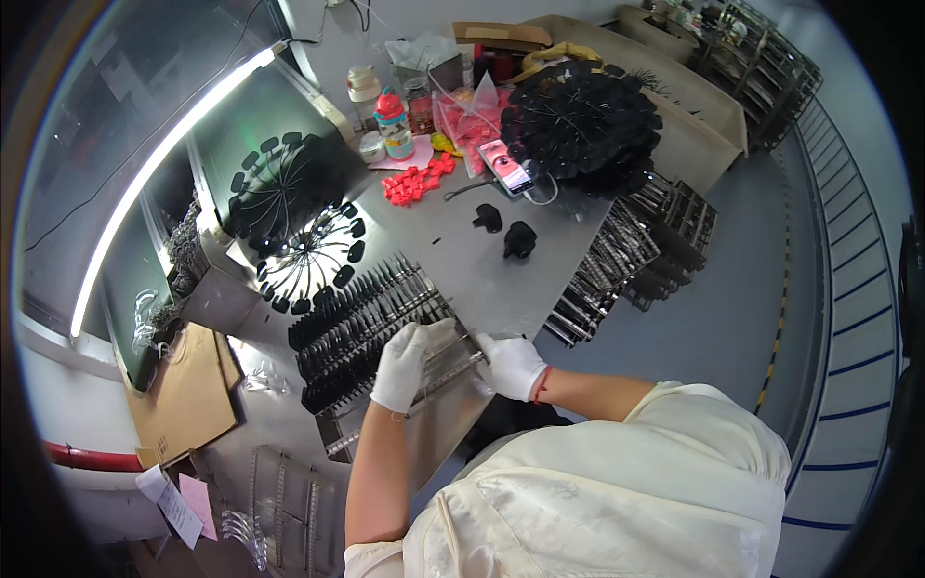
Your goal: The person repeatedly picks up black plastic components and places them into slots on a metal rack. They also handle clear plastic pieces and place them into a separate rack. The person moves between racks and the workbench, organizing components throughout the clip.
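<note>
On the bench in front of me lies a metal rack (448, 369) of parallel bars. Several rows of black flat-headed pieces with thin pointed stems (361, 332) fill its left and far parts. My left hand (400, 366), in a white glove, is closed over the rack beside these rows; what its fingers pinch is hidden. My right hand (514, 367), also gloved in white, is closed at the rack's right end, its fingertips round the end of a bar. Beyond the rack stands a ring of black-tipped wires (310, 258), reflected in a dark glossy panel.
Two black lumps (519, 240) and red clips (417, 180) lie on the metal bench (482, 279). Farther back are a lit phone (506, 167), a bottle (393, 125) and a large black pile (583, 125). Stacked racks (607, 265) stand off the right edge; cardboard (183, 395) lies left.
</note>
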The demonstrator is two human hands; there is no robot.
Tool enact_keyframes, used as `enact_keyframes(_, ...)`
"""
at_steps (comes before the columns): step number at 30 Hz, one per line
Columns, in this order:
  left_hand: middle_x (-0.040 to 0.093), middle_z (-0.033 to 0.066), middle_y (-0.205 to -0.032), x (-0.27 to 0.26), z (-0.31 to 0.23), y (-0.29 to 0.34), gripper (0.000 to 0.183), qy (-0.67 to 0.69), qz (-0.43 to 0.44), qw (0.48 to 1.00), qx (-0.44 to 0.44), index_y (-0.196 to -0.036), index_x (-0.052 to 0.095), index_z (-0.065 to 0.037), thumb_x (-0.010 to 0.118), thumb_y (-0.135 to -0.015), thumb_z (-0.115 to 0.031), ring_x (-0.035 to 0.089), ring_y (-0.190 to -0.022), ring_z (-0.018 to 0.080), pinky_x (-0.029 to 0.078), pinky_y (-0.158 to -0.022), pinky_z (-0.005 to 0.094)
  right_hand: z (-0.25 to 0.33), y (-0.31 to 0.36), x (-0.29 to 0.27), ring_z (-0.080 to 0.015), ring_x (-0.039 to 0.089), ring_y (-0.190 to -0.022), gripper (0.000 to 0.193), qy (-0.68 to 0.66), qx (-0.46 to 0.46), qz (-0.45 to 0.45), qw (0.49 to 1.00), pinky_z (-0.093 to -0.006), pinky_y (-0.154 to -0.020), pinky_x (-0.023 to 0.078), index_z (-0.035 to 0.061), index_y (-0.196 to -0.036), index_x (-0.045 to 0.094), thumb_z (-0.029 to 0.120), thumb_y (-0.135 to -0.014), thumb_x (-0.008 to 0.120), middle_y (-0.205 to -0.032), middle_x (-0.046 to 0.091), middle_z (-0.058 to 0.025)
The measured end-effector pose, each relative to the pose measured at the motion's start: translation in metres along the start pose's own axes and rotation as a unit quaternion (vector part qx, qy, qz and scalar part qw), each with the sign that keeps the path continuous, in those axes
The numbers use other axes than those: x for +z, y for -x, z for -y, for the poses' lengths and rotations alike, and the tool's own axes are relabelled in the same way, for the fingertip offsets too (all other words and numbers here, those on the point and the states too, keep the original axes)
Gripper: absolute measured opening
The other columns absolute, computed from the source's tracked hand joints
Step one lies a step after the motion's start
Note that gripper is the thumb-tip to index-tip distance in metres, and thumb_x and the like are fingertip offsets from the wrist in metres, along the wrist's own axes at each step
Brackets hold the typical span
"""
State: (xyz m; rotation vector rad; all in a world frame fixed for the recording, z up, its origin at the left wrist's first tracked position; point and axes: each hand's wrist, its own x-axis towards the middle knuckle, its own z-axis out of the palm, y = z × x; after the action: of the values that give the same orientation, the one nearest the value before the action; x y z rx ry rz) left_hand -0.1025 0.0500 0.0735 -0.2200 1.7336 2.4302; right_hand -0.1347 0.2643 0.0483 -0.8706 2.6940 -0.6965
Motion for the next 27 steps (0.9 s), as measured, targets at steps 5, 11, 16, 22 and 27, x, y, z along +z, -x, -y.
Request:
enact_keyframes(5, 0.073, 0.0099, -0.094, -0.002, -0.089, 0.066, 0.032, -0.253, -0.105, 0.961, -0.024, -0.094, 0.067, 0.002, 0.046, -0.105, -0.020, 0.064, -0.080, 0.0183, 0.051, -0.078, 0.0335, 0.005, 0.003, 0.000, -0.0442, 0.071, -0.080, 0.041, -0.025, 0.031, 0.018, 0.999, -0.0538, -0.073, 0.055, -0.0029, -0.120, 0.057, 0.024, -0.090, 0.061, -0.081, 0.071, -0.0243)
enact_keyframes(11, 0.069, 0.0055, -0.093, -0.044, -0.157, 0.224, 0.027, -0.340, -0.619, 0.662, 0.251, -0.101, 0.069, -0.001, 0.052, -0.106, -0.022, 0.054, -0.071, 0.0121, 0.043, -0.060, 0.0219, -0.010, 0.001, 0.003, -0.0454, 0.070, -0.080, 0.047, -0.006, 0.047, 0.020, 0.999, -0.0549, -0.074, 0.055, -0.0006, -0.124, 0.057, 0.027, -0.088, 0.064, -0.082, 0.071, -0.0251)
enact_keyframes(16, 0.072, 0.0107, -0.099, -0.094, -0.093, 0.224, 0.034, -0.190, -0.694, 0.632, 0.287, -0.107, 0.071, 0.000, 0.048, -0.108, -0.024, 0.068, -0.085, 0.0192, 0.057, -0.072, 0.0312, -0.020, 0.001, 0.011, -0.0462, 0.068, -0.079, 0.048, -0.006, 0.007, -0.007, 1.000, -0.0561, -0.075, 0.054, 0.0009, -0.131, 0.058, 0.024, -0.088, 0.062, -0.083, 0.070, -0.0263)
enact_keyframes(22, 0.073, 0.0110, -0.100, -0.122, 0.008, 0.193, 0.023, -0.053, -0.582, 0.799, 0.137, -0.107, 0.065, -0.001, 0.052, -0.109, -0.020, 0.072, -0.080, 0.0171, 0.059, -0.068, 0.0270, -0.033, -0.003, 0.013, -0.0457, 0.068, -0.080, 0.047, -0.018, 0.008, -0.008, 1.000, -0.0537, -0.075, 0.055, -0.0024, -0.128, 0.060, 0.020, -0.087, 0.067, -0.083, 0.070, -0.0252)
enact_keyframes(27, 0.073, 0.0156, -0.100, -0.131, -0.028, 0.220, 0.026, -0.048, -0.566, 0.811, 0.136, -0.106, 0.063, 0.000, 0.051, -0.109, -0.022, 0.074, -0.084, 0.0210, 0.060, -0.064, 0.0288, -0.041, -0.004, 0.017, -0.0426, 0.069, -0.081, 0.043, -0.035, -0.002, -0.031, 0.999, -0.0498, -0.073, 0.056, 0.0029, -0.128, 0.061, 0.017, -0.088, 0.066, -0.083, 0.071, -0.0223)
